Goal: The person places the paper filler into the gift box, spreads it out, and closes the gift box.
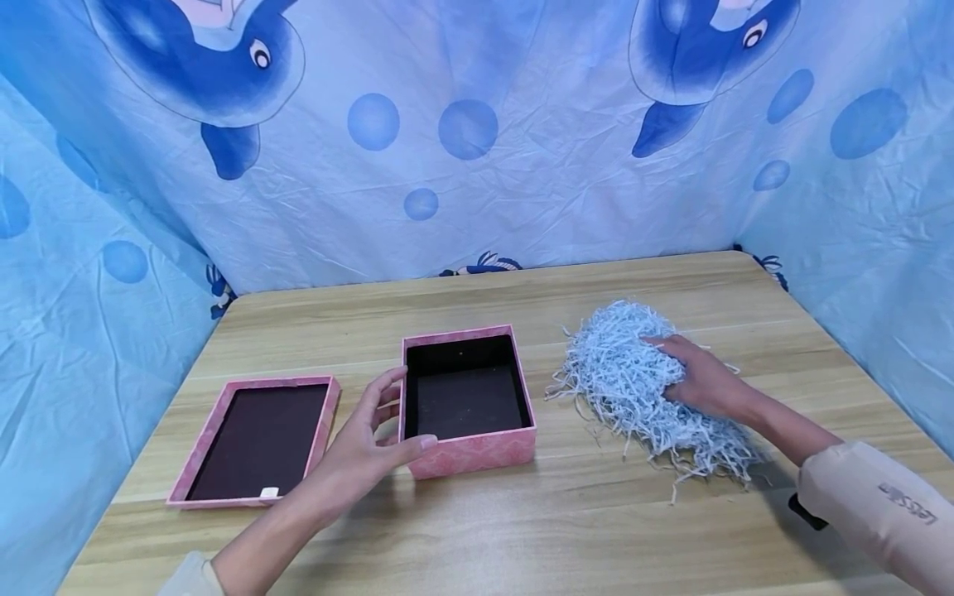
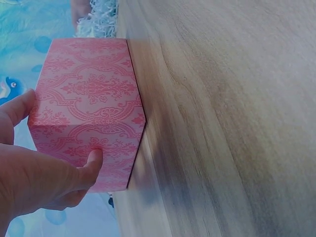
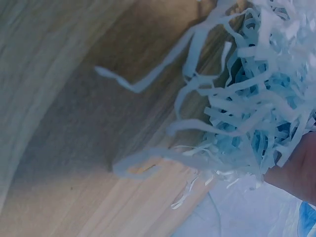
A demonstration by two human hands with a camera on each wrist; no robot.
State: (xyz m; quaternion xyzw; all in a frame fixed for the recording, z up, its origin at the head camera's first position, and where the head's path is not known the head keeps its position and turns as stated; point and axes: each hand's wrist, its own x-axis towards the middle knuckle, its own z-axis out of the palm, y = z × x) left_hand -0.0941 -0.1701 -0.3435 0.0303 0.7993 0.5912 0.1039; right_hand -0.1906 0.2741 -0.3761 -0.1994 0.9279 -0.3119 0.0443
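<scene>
A pink patterned box [image 1: 471, 454] with a black inside stands open-topped on the table. My left hand [image 1: 358, 451] rests against its left side, fingers on the left wall and thumb by the front corner. In the left wrist view, the thumb [image 2: 95, 160] lies on the patterned side and a finger touches the rim. To the right is a loose heap of light-blue shredded paper [image 1: 619, 364]. My right hand [image 1: 704, 377] grips into the heap's right side, paper between thumb and index finger. The other fingertips are hidden. Paper strips fill the right wrist view's right side.
A shallow pink lid [image 1: 253, 443] lies inside-up left of the box, with a small white tag [image 1: 269, 492] at its front edge. The wooden table [image 1: 596, 530] ends at blue dolphin-print curtains [image 1: 477, 199] behind and at both sides.
</scene>
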